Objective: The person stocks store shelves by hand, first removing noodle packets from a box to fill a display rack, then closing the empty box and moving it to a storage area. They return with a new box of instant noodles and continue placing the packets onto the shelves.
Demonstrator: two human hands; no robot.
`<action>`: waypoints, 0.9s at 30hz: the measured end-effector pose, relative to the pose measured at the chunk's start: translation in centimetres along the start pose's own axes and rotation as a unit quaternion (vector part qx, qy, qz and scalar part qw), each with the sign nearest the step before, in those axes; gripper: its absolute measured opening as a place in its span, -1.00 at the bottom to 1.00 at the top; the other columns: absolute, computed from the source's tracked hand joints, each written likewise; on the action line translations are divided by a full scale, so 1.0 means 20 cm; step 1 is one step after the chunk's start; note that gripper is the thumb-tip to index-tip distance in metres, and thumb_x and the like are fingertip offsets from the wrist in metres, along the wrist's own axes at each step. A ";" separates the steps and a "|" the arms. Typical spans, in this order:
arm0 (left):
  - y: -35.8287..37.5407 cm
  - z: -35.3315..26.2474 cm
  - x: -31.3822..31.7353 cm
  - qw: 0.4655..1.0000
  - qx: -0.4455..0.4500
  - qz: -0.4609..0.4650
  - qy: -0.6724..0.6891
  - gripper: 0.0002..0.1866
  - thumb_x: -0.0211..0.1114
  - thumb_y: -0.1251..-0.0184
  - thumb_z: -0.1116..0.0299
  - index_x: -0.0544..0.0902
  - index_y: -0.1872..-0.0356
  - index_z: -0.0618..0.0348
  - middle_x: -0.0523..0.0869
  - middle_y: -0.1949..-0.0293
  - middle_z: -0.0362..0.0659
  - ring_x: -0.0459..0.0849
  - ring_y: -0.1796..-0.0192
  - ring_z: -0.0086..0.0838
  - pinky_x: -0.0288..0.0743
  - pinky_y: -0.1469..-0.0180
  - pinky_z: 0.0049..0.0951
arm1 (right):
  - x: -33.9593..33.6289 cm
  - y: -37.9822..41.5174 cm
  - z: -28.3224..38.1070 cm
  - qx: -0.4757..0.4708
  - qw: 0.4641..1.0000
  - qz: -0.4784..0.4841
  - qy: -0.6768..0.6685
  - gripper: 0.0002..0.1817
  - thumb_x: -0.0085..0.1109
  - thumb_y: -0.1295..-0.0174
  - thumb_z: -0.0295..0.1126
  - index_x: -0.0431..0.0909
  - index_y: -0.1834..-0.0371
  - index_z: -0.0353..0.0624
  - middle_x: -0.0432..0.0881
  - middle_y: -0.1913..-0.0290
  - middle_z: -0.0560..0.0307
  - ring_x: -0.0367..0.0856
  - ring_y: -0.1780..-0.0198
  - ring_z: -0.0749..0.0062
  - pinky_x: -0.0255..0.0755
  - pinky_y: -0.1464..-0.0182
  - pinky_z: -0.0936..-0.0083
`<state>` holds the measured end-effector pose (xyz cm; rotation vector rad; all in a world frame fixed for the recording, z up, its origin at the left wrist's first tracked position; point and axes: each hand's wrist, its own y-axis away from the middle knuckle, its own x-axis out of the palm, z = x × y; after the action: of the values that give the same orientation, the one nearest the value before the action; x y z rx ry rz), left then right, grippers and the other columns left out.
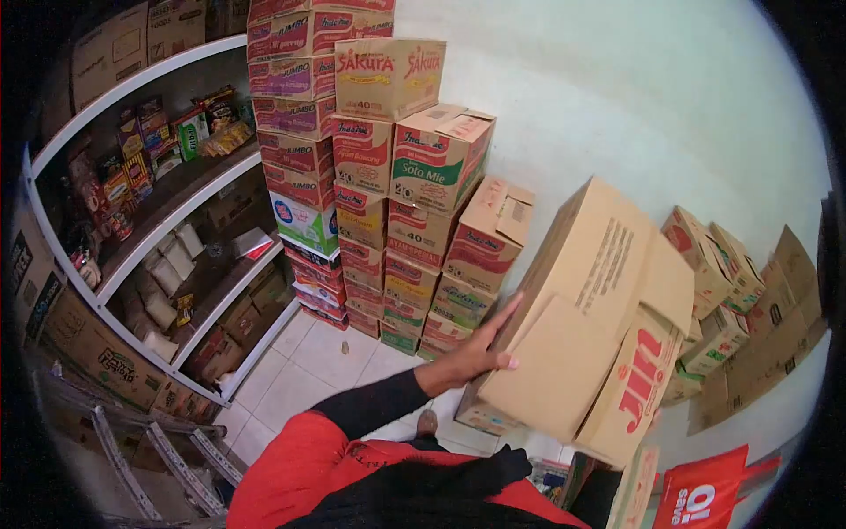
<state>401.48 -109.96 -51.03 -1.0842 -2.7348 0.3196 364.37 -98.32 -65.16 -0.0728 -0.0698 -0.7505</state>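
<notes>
A large brown cardboard box (582, 309) with red "JIN" lettering is held up and tilted in front of me. Its top flaps look folded down. My left hand (485, 348) grips the left side, thumb on the near face and fingers along the edge. My right arm, in a black sleeve (599, 495), reaches up to the box's lower right side. The right hand is almost wholly hidden behind the carton, with only a sliver of skin at its right edge.
Stacked noodle cartons (410, 229) stand against the wall ahead. Shelves (159, 227) with packets are on the left, above a ladder (159, 458). More cartons (718, 264) and flattened cardboard (767, 326) lean at the right. A red bag (701, 489) is at lower right.
</notes>
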 end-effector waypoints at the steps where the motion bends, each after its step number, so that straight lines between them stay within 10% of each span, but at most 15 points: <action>1: -0.12 -0.03 -0.09 1.000 0.004 -0.004 -0.001 0.12 0.33 0.09 0.14 -0.20 -0.48 0.02 -0.10 -0.48 -0.07 -0.07 -0.48 -0.28 -0.16 -0.44 -0.34 | 0.11 -0.10 0.01 -0.017 1.000 0.006 0.000 -0.48 -0.08 -0.34 -0.01 0.41 -0.17 -0.17 0.57 0.00 0.09 0.53 -0.01 0.34 0.44 0.01 0.43; 8: -1.01 0.00 -0.85 0.995 0.049 -0.066 0.052 -0.08 0.26 -0.08 0.17 -0.02 -0.45 0.10 0.07 -0.44 -0.14 0.13 -0.41 -0.40 0.13 -0.35 -0.40 | 1.17 -1.11 0.25 -0.222 0.961 0.129 0.102 -0.48 -0.08 -0.34 0.00 0.41 -0.18 -0.15 0.57 -0.03 0.09 0.52 -0.02 0.35 0.43 -0.02 0.41; 11: -1.10 0.01 -1.10 0.970 0.059 -0.236 -0.008 -0.33 0.16 -0.28 0.31 0.13 -0.37 0.24 0.17 -0.37 0.03 0.14 -0.39 -0.34 0.08 -0.35 -0.39 | 1.70 -1.42 0.30 -0.319 0.897 0.206 0.224 -0.48 -0.08 -0.34 0.00 0.41 -0.19 -0.14 0.56 -0.04 0.09 0.51 -0.03 0.35 0.42 -0.03 0.40; 16: -1.02 0.07 -1.07 0.876 0.152 -0.387 -0.243 -0.46 0.11 -0.31 0.32 0.27 -0.29 0.24 0.23 -0.34 0.08 0.03 -0.46 -0.15 -0.01 -0.40 -0.21 | 2.05 -1.60 -0.03 -0.012 0.968 0.250 0.018 -0.49 -0.06 -0.34 -0.02 0.39 -0.21 -0.12 0.55 -0.07 0.09 0.51 -0.05 0.35 0.42 -0.04 0.40; 22: -1.18 0.13 -1.08 0.716 0.149 -0.058 -0.680 -0.45 0.28 -0.08 0.25 0.45 -0.16 0.11 0.27 -0.34 0.04 0.03 -0.44 0.09 -0.06 -0.36 0.16 | 1.87 -1.39 -0.13 0.215 0.953 0.139 -0.161 -0.49 -0.04 -0.33 -0.04 0.37 -0.23 -0.09 0.53 -0.11 0.10 0.51 -0.08 0.35 0.42 -0.05 0.39; 27: -1.27 0.26 -1.16 0.677 0.097 -0.060 -0.727 -0.33 0.30 -0.07 0.15 0.36 -0.26 0.06 0.28 -0.34 -0.03 0.16 -0.40 -0.03 -0.07 -0.34 0.17 | 1.59 -1.04 -0.74 0.315 0.920 0.106 -0.208 -0.46 -0.19 -0.35 0.13 0.44 -0.14 -0.04 0.59 0.05 0.17 0.52 0.31 0.46 0.27 0.47 0.68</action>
<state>400.17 -144.76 -51.42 -0.5496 -3.6908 2.2248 373.91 -136.33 -76.13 0.3732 -0.6957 -0.4564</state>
